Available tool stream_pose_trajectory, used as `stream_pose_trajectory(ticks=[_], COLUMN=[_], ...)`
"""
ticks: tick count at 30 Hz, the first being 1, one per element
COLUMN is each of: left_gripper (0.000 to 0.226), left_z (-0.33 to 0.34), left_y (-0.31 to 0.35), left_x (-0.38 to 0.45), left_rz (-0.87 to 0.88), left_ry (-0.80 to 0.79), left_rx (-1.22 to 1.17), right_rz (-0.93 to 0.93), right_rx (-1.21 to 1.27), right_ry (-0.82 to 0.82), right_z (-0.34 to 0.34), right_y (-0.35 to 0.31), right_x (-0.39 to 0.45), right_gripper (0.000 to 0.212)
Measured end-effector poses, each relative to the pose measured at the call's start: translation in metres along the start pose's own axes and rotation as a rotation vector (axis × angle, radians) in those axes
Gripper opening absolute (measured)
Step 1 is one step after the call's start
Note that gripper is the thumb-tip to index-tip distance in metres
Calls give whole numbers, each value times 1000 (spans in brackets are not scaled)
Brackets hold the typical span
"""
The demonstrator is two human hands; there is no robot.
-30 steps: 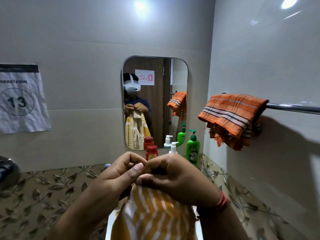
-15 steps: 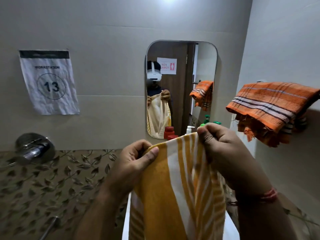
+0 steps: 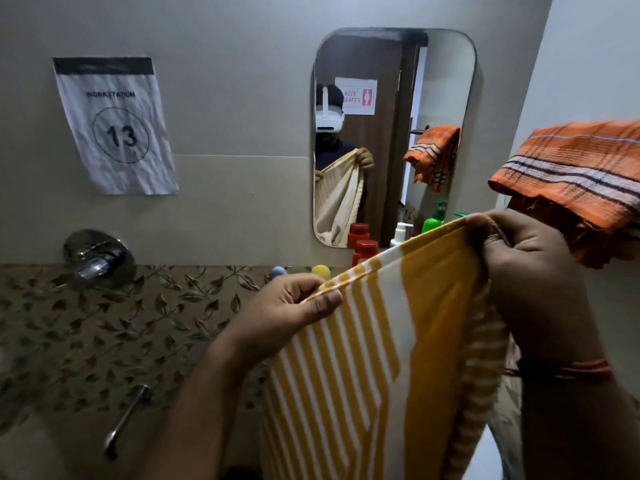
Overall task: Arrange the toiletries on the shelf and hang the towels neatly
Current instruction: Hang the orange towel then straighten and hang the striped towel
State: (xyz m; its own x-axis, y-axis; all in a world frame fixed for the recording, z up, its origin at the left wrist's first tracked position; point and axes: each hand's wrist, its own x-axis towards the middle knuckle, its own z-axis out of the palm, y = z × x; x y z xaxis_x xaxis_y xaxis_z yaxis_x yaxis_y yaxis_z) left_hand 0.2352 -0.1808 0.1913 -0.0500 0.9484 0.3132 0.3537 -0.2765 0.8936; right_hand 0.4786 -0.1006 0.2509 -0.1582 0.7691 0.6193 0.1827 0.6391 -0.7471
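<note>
A yellow-and-white striped towel [image 3: 374,358] hangs in front of me, held up by its top edge. My left hand [image 3: 287,306] pinches the lower left corner of that edge. My right hand [image 3: 519,268] grips the higher right corner, close under a folded orange striped towel [image 3: 571,174] that hangs at the right wall. Behind the striped towel stand a red bottle [image 3: 363,249], a white pump bottle [image 3: 401,233] and a green pump bottle [image 3: 434,220], partly hidden by it.
A mirror [image 3: 443,84] on the back wall reflects me and the towels. A paper sign with the number 13 [image 3: 114,126] hangs at left. A chrome tap fitting [image 3: 97,259] and a metal lever [image 3: 128,417] stick out of the leaf-patterned tiles.
My hands have drawn apart along the towel's top edge, spreading it wider, with the right corner raised towards the orange towel. My view has shifted left and closer.
</note>
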Motion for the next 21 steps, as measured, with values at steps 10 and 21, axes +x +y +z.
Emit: stream_pose_trajectory(ticks=[10, 21], left_gripper=[13, 31], left_z=[17, -26], left_y=[24, -13], left_x=[21, 1], left_rz=[218, 0], left_ry=[78, 147], left_rx=[90, 20], right_rz=[-104, 17], right_rx=[50, -12], right_ry=[-716, 181], right_z=[63, 22], right_y=[10, 20], right_x=[-6, 13], right_gripper=[35, 21])
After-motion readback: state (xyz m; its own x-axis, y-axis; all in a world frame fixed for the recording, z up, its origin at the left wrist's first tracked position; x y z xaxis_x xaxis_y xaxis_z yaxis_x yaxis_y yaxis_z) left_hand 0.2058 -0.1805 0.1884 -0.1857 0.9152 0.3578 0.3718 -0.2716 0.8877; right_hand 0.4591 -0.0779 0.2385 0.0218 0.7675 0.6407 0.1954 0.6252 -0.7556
